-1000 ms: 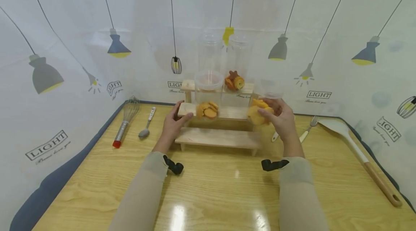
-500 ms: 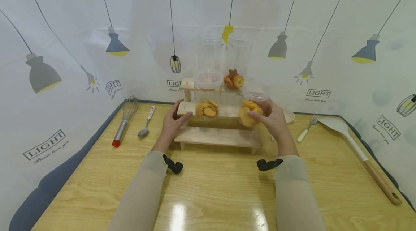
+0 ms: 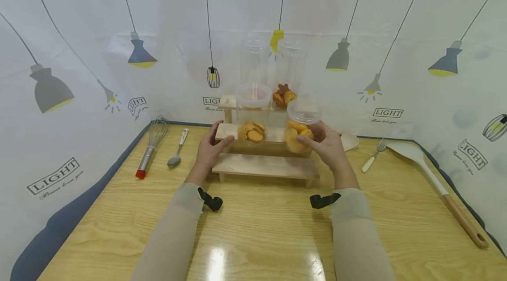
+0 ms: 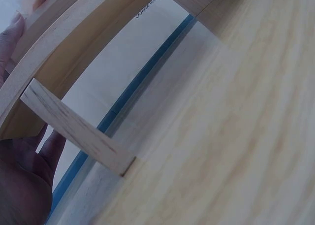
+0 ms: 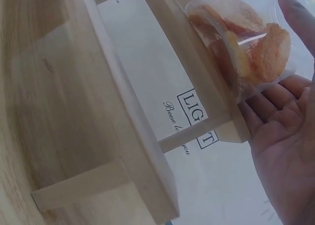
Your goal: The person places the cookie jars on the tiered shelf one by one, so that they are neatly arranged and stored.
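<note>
A three-step wooden stand (image 3: pixel 265 164) stands on the table. My left hand (image 3: pixel 210 151) grips the left end of its middle step; in the left wrist view the thumb lies above the board and fingers show below. My right hand (image 3: pixel 332 145) holds a clear plastic jar (image 3: pixel 303 114) of orange-yellow chips by its side, at the right end of the same step. In the right wrist view the jar's base (image 5: pixel 241 48) overlaps the step's end. A similar jar (image 3: pixel 253 109) of chips stands on the middle step's left part.
Two taller clear jars, the left jar (image 3: pixel 254 59) and the right jar (image 3: pixel 292 63) with brown and orange snacks, stand on the top step. A whisk (image 3: pixel 152 147) and spoon (image 3: pixel 178 149) lie left; a wooden spoon (image 3: pixel 349 141), fork (image 3: pixel 374 155) and long-handled turner (image 3: pixel 435 180) lie right.
My right hand has moved left with the jar, from beyond the stand's right end to over the middle step's right end. The left hand has stayed on the step's left end.
</note>
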The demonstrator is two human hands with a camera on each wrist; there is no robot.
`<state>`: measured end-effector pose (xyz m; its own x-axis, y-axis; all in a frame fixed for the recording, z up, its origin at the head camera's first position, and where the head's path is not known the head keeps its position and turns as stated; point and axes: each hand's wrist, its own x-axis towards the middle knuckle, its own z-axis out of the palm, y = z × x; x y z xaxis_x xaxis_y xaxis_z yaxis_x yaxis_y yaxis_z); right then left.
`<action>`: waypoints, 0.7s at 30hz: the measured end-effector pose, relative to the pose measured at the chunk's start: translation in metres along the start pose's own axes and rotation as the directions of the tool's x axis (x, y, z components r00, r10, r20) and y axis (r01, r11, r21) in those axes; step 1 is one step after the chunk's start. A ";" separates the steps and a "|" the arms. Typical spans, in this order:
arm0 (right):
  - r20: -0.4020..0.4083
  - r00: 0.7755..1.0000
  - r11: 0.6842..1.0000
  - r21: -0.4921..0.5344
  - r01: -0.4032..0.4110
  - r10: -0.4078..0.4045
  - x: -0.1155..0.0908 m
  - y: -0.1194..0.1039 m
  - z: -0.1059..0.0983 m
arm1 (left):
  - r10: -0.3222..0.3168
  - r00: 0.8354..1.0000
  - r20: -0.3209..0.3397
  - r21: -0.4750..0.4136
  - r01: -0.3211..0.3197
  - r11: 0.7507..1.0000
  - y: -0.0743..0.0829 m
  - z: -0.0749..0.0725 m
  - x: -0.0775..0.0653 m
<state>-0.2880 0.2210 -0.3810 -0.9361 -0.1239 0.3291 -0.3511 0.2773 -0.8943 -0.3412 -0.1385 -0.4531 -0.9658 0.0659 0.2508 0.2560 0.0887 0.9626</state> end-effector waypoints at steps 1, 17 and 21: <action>-0.002 1.000 1.000 0.000 0.000 0.000 0.000 0.000 0.000 | 0.001 1.000 0.000 0.000 -0.001 1.000 0.000 0.000 0.000; -0.022 0.999 0.995 -0.093 0.044 -0.046 0.001 0.003 0.004 | 0.008 1.000 -0.009 0.013 -0.008 1.000 0.000 0.001 -0.001; -0.036 0.999 0.995 -0.092 0.034 -0.038 0.001 0.003 0.004 | 0.008 1.000 -0.009 0.009 -0.008 1.000 -0.001 0.001 -0.001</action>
<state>-0.2896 0.2177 -0.3844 -0.9224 -0.0994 0.3733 -0.3831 0.3593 -0.8509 -0.3407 -0.1375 -0.4544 -0.9639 0.0581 0.2597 0.2644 0.0973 0.9595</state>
